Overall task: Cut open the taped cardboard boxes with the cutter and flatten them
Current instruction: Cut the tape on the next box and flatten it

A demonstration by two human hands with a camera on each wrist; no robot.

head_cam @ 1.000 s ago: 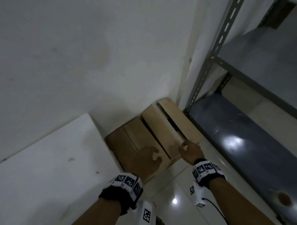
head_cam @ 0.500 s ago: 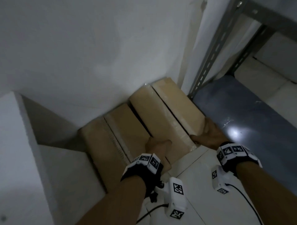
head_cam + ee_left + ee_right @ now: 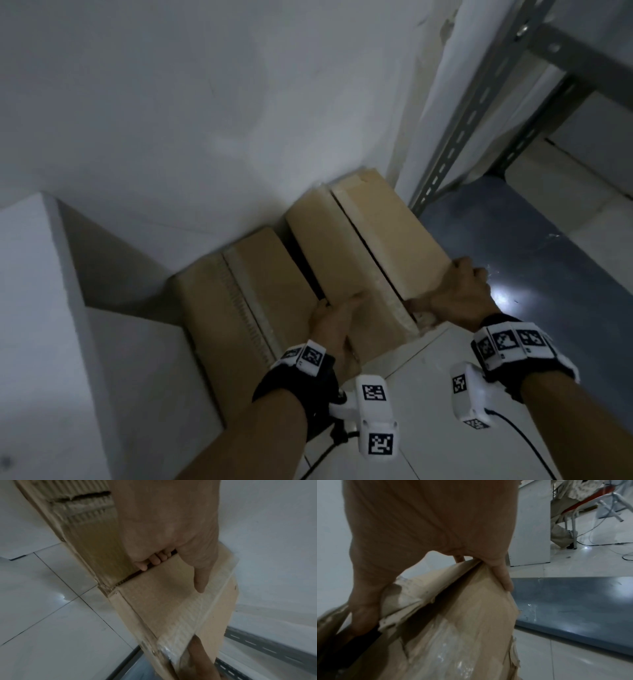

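- Flattened cardboard leaning against the white wall in the corner, lower edge over the tiled floor, just beside the grey metal shelf post
- Several panels in the stack, strips of clear tape running along the flap edges
- Left hand gripping the near edge of the middle panel: fingers tucked into the gap between two panels, thumb laid flat on the outer face
- Right hand clamped on the lower right corner of the stack, thumb pressed along the outer edge, other fingers wrapped behind and mostly hidden
- Torn, crumpled cardboard and shiny tape at the corner under the right hand
- Second batch of cardboard panels to the left, against the same wall, touched by neither hand
- Blue-grey bottom shelf to the right, glare spot on it
- White block at far left
- Cutter not visible in any view
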